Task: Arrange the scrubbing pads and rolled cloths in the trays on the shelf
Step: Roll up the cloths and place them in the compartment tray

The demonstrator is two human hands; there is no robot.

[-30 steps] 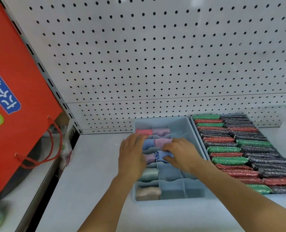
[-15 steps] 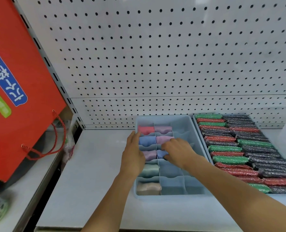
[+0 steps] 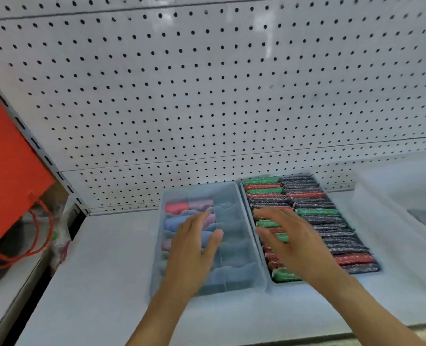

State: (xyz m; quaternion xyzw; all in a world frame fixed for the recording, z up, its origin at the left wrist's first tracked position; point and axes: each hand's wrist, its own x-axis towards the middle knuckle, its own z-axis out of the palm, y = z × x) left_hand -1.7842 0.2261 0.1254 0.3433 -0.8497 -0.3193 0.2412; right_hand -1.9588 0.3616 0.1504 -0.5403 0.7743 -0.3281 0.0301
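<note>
**Both my hands spread flat over the two trays**

My left hand (image 3: 194, 248) is in the lower middle of the frame, over the pale blue plastic tray with small compartments (image 3: 234, 193). Its fingers are straight and a little spread, and they hold nothing. I cannot tell if the palm touches the dividers or only hovers above them. In the left columns of this tray lie the soft rolled cloths (image 3: 175, 207): a red one and a pink one at the far end, then blue and lilac ones nearer to me, partly hidden under my hand. The right column of compartments shows no cloths.

My right hand (image 3: 291, 243) is just to the right, over the second tray (image 3: 276, 279), which touches the blue one side by side. This hand is blurred; the fingers look extended and apart, gripping nothing. Under it and beyond it lie the glittery flat scrubbing pads (image 3: 316, 212) in green, red and black, packed in two rows.

Both trays stand on the white shelf board (image 3: 102, 258), in front of the white pegboard wall (image 3: 207, 96). At the left edge of the frame hangs a red paper bag with cord handles (image 3: 9, 166).
</note>
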